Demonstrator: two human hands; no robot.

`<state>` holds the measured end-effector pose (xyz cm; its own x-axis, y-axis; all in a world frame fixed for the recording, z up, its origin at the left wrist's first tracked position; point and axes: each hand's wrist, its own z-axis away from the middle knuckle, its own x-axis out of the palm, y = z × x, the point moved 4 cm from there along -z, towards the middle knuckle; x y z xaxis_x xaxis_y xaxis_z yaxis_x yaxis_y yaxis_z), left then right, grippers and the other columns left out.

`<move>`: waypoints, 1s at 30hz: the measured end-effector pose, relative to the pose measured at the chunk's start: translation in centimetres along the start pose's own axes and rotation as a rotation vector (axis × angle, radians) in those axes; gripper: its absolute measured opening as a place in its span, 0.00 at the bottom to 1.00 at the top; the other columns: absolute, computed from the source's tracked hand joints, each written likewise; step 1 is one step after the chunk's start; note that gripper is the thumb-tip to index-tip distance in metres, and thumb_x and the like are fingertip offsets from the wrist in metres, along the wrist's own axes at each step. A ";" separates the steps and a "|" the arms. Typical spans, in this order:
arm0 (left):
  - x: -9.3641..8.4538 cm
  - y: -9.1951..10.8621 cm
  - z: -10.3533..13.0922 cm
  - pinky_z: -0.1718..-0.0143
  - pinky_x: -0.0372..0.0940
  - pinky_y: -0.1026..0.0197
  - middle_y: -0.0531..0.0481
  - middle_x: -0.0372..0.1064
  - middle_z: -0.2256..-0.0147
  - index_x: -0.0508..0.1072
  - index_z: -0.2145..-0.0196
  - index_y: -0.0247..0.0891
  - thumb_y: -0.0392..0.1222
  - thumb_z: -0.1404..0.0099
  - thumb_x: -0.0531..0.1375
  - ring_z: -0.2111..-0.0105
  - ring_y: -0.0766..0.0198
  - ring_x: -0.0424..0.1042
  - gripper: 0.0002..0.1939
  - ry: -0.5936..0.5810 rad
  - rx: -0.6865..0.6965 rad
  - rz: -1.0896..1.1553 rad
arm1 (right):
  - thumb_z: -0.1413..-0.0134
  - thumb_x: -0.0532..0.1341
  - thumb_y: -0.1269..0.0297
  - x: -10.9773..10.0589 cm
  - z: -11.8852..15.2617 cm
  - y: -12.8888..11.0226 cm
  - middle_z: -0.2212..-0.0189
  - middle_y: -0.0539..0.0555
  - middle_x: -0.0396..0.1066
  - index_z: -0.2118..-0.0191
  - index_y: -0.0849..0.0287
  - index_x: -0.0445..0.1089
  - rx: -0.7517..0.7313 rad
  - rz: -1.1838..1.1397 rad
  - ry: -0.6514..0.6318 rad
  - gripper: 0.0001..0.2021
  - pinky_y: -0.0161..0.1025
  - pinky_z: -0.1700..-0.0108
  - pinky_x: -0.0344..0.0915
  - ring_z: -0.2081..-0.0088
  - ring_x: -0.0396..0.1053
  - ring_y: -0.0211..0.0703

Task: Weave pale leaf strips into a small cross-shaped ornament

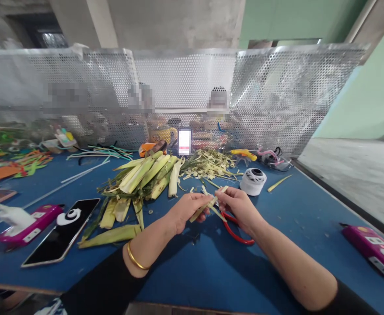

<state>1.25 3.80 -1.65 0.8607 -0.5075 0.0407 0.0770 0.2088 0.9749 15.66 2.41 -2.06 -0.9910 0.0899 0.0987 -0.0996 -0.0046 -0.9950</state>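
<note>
Pale green corn husk strips (218, 213) cross one another between my two hands above the middle of the blue table. My left hand (186, 208) is closed, pinching the strips between thumb and fingers. From the other side, the thumb and forefinger of my right hand (238, 206) grip an upper strip end. Under my right hand lie scissors with red handles (233, 235); their blades are mostly hidden. A pile of corn husks (142, 175) lies beyond my left forearm. Trimmed husk scraps (208, 165) are heaped behind my hands.
A white thread spool (253, 186) stands beyond my right hand. A black phone (64, 232) and a magenta power strip (31, 225) lie left; another magenta power strip (374, 251) is at far right. A perforated metal screen (185, 65) closes the back, with people behind it.
</note>
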 end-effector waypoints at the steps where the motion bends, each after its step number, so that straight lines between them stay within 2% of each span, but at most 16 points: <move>1: 0.1 -0.1 0.0 0.79 0.55 0.66 0.56 0.63 0.80 0.70 0.74 0.35 0.58 0.50 0.65 0.82 0.72 0.60 0.21 0.012 0.017 -0.030 | 0.67 0.71 0.48 0.1 0.0 0.1 0.83 0.46 0.65 0.74 0.61 0.69 -0.006 0.004 0.009 0.21 0.33 0.75 0.56 0.80 0.60 0.32; 4: 0.2 -0.2 -0.2 0.81 0.50 0.66 0.58 0.57 0.84 0.70 0.78 0.35 0.56 0.50 0.65 0.84 0.73 0.54 0.19 0.040 0.080 -0.136 | 0.65 0.69 0.49 0.2 0.1 0.4 0.82 0.47 0.66 0.77 0.60 0.67 -0.049 0.039 0.037 0.19 0.34 0.75 0.57 0.81 0.61 0.33; 8: 0.3 -0.3 -0.1 0.80 0.48 0.65 0.59 0.55 0.85 0.72 0.78 0.35 0.50 0.48 0.64 0.84 0.73 0.51 0.14 0.033 0.083 -0.194 | 0.58 0.65 0.49 -0.3 -0.3 0.6 0.84 0.46 0.63 0.77 0.58 0.65 -0.126 0.141 0.063 0.17 0.36 0.74 0.58 0.80 0.60 0.35; 10: 0.4 -0.2 -0.1 0.80 0.48 0.65 0.59 0.55 0.85 0.72 0.78 0.35 0.50 0.48 0.64 0.84 0.73 0.51 0.14 0.029 0.071 -0.198 | 0.57 0.64 0.52 -0.8 -0.4 0.1 0.80 0.48 0.67 0.73 0.58 0.68 -0.210 0.298 0.109 0.14 0.38 0.70 0.60 0.76 0.64 0.39; 12: 0.5 -0.2 0.1 0.79 0.47 0.65 0.59 0.56 0.85 0.72 0.78 0.35 0.50 0.48 0.64 0.84 0.72 0.52 0.14 0.032 0.061 -0.211 | 0.56 0.64 0.54 -1.2 -0.3 -0.8 0.71 0.53 0.72 0.68 0.57 0.71 -0.330 0.485 0.151 0.12 0.41 0.64 0.62 0.68 0.68 0.44; 15: 0.7 -0.3 0.2 0.79 0.48 0.65 0.59 0.56 0.85 0.74 0.76 0.35 0.50 0.49 0.64 0.83 0.72 0.52 0.13 0.031 0.042 -0.253 | 0.51 0.62 0.54 -0.9 -0.1 -1.7 0.65 0.55 0.74 0.71 0.56 0.73 -0.413 0.637 0.067 0.11 0.43 0.56 0.62 0.61 0.69 0.47; 18: 1.1 -0.5 0.3 0.79 0.48 0.65 0.58 0.56 0.85 0.70 0.80 0.36 0.52 0.47 0.62 0.83 0.73 0.53 0.16 0.000 0.044 -0.286 | 0.51 0.61 0.55 -0.5 0.0 -1.5 0.70 0.53 0.75 0.75 0.56 0.72 -0.350 0.641 -0.021 0.11 0.42 0.56 0.62 0.63 0.70 0.46; 22: 1.2 -0.5 0.4 0.79 0.49 0.65 0.57 0.58 0.85 0.69 0.81 0.36 0.51 0.45 0.59 0.84 0.72 0.54 0.16 -0.010 0.034 -0.291 | 0.52 0.61 0.57 -0.4 0.1 -0.7 0.74 0.51 0.73 0.76 0.57 0.70 -0.258 0.583 -0.003 0.10 0.39 0.63 0.62 0.69 0.68 0.43; 26: 1.3 -0.2 0.6 0.79 0.51 0.65 0.57 0.59 0.85 0.77 0.76 0.34 0.46 0.46 0.60 0.83 0.72 0.55 0.12 -0.060 0.027 -0.323 | 0.50 0.59 0.59 -0.2 0.3 -0.7 0.74 0.51 0.71 0.75 0.57 0.67 -0.358 0.548 0.072 0.09 0.38 0.64 0.61 0.69 0.67 0.42; 30: 1.2 -0.6 0.4 0.79 0.52 0.66 0.56 0.60 0.85 0.79 0.73 0.34 0.48 0.46 0.62 0.83 0.71 0.57 0.13 -0.091 0.000 -0.271 | 0.46 0.57 0.61 -0.1 0.5 -1.6 0.72 0.52 0.71 0.75 0.57 0.67 -0.509 0.640 0.102 0.09 0.40 0.63 0.63 0.68 0.68 0.43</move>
<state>2.05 2.72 -2.05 0.7599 -0.6180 -0.2015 0.2979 0.0556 0.9530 15.85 1.88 -0.49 -0.8270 0.3136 -0.4667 0.5586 0.3643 -0.7451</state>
